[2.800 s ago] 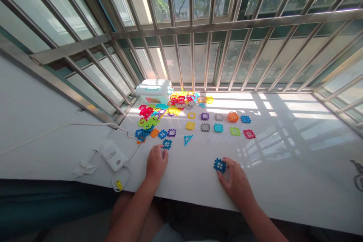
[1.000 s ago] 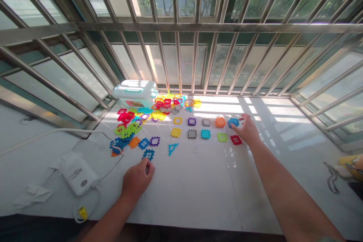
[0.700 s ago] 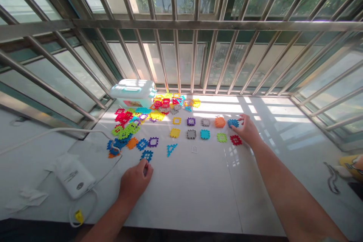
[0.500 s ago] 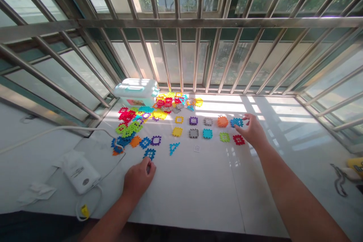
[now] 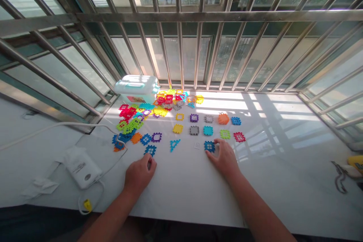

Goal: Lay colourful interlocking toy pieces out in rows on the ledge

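Right hand [image 5: 225,159] flat on the white bench [image 5: 269,166], fingers [image 5: 214,144] loosely spread and touching a dark blue square tile [image 5: 209,146] that lies below the laid-out rows. Left hand [image 5: 139,172] curled, fingertips at another dark blue tile [image 5: 150,150]; whether it grips, I can't tell. Two rows of five tiles sit above, the cyan tile [image 5: 208,130] among them. The teal storage box [image 5: 137,88] stands lidded, contents hidden, with a loose tile heap [image 5: 147,115] beside it.
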{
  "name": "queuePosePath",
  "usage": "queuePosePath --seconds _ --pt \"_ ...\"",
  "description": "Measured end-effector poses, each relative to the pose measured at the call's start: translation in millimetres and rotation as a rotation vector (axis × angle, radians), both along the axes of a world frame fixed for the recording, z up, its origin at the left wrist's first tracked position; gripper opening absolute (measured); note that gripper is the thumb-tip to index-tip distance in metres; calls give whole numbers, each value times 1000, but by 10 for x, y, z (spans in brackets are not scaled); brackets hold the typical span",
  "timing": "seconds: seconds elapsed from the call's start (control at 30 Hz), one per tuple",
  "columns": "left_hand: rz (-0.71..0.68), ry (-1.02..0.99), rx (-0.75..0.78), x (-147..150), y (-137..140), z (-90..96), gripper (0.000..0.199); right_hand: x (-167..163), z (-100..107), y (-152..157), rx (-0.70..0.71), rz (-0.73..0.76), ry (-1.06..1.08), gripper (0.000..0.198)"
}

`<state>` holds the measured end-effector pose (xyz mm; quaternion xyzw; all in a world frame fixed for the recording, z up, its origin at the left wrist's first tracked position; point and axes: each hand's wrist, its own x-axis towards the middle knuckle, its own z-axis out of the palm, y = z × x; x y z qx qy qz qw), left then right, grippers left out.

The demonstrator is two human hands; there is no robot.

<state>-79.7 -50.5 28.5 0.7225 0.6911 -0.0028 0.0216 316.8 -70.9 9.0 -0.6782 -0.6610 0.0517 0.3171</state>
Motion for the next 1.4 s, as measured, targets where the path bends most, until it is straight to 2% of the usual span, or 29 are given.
queuePosePath --seconds 0.77,0.93,0.97,1.1,1.17,1.3,1.4 --pt "2 -5 2 11 6 32 27 29 13 5 -20 37 -64 46" --pt "58 -125 27 -9 -9 -17 26 55 18 10 -30 47 -69 47" --pt "95 -173 44 -13 -6 -27 30 57 16 11 -22 48 -69 47" --pt "219 -320 116 -21 26 -44 68 63 0 11 19 71 -55 49" --pt "237 -327 116 -24 42 -46 67 68 -5 9 31 77 -42 50" --pt "204 -340 104 -61 25 -61 54 78 6 8 60 79 -8 50" --pt "46 -320 50 -89 -51 -63 52 56 32 -21 121 114 0 43"
